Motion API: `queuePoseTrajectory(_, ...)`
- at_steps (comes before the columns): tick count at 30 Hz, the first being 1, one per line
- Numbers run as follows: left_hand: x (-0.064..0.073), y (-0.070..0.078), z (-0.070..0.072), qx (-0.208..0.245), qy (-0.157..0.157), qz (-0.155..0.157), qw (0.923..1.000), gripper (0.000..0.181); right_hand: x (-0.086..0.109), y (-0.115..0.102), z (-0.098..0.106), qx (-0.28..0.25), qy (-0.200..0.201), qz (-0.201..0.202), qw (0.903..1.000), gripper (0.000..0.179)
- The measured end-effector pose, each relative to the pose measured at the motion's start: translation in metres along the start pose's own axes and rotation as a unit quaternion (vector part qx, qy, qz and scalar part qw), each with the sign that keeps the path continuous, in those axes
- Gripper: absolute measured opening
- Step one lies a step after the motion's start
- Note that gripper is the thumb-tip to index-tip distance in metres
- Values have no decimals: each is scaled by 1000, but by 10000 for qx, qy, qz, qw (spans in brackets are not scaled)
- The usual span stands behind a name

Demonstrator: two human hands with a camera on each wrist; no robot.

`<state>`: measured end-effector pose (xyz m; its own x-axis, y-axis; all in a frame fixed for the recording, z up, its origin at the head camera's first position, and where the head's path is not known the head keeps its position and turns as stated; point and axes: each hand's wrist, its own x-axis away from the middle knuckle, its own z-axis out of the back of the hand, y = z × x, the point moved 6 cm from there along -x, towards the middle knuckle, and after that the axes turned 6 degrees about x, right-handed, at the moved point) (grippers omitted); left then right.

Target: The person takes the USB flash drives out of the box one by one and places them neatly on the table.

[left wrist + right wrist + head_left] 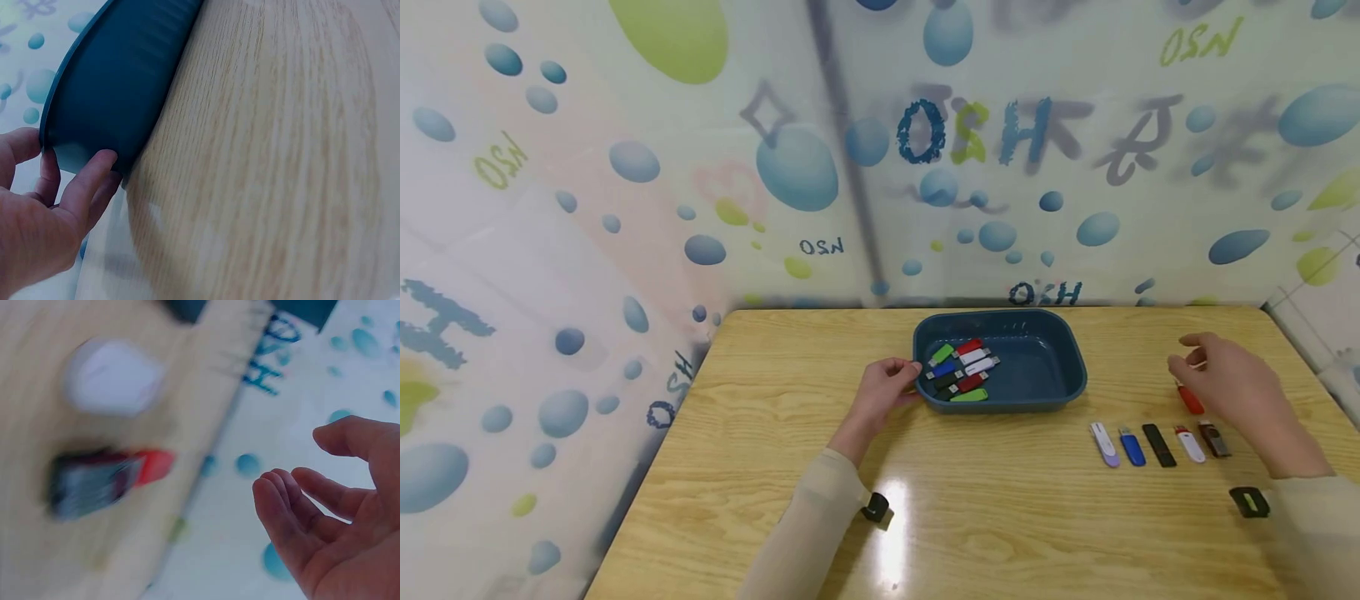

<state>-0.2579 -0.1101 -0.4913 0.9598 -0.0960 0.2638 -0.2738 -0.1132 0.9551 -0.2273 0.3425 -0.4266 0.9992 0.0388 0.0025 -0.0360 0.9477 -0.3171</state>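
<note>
A dark blue plastic tray (1000,407) stands at the back of the table, with several USB flash drives lying in its left half. My left hand (886,387) grips the tray's left end, thumb at the rim and fingers against the outer wall, as the left wrist view shows. Over the table's right side is my right hand (1236,387), its fingers loosely bent and apart with nothing between them. A red USB flash drive (1190,399) lies just below its fingertips. In the right wrist view the hand (337,512) is seen with thumb and fingers spread.
In front of the red drive runs a row of USB flash drives: white-and-lilac (1104,444), blue (1132,447), black (1159,445), white-and-red (1190,444) and dark brown (1214,438). A patterned sheet (865,208) hangs behind the wooden table (1000,517).
</note>
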Motion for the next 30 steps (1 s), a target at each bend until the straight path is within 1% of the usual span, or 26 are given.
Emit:
queuePoseTrajectory(4,0,0,0,-27,-6,-9,10000,30,-2,-32,7,-101,307,330,9989,52)
queuePoseTrajectory(10,0,2,0,-27,5,-4,10000,28,-5,-78,8,-182,431,816,9956,43)
queuePoseTrajectory(13,1,2,0,-39,15,10,10000,27,-6,-99,5,-238,339,1081,9933,40)
queuePoseTrajectory(17,1,3,0,-9,20,15,10000,26,-9,-124,-2,-221,101,1487,9886,38)
queuePoseTrajectory(21,1,3,0,12,21,-14,10000,27,-12,-148,-12,-185,16,2027,9791,33)
queuePoseTrajectory(25,2,2,0,-24,21,-39,10000,28,-19,-171,-26,-197,-75,2606,9652,25)
queuePoseTrajectory(30,2,2,0,-70,7,-28,10000,27,-27,-193,-45,-327,-298,3158,9478,21)
